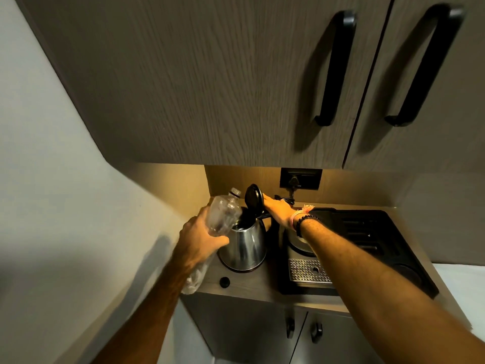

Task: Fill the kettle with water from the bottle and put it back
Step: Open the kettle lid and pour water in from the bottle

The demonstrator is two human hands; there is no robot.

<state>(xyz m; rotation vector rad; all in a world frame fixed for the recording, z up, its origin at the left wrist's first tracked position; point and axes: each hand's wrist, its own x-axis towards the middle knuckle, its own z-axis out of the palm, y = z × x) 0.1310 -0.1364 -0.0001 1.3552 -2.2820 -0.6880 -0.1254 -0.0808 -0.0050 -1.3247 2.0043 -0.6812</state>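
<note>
My left hand (202,239) is closed around the middle of the clear plastic bottle (223,214). The bottle is tilted, its neck pointing up and away, just beside the open mouth of the kettle (242,245). The neck has no cap, and a small black cap (224,282) lies on the desk (252,285) in front of the kettle; I think it belongs to the bottle. The bottle looks almost empty, so I judge that the pouring is mostly done or finished, though I cannot see the water level inside the kettle.

The kettle stands on its base at the back left of the desk, beside the black tray (380,237). Its lid (254,197) stands upright, open. My right hand (278,208) lies flat with stretched fingers behind the lid, touching it and gripping nothing.

What is left, in my judgement: to push the lid down, to close the bottle, and to put the bottle away. The kettle seems to be in its place already.
</note>
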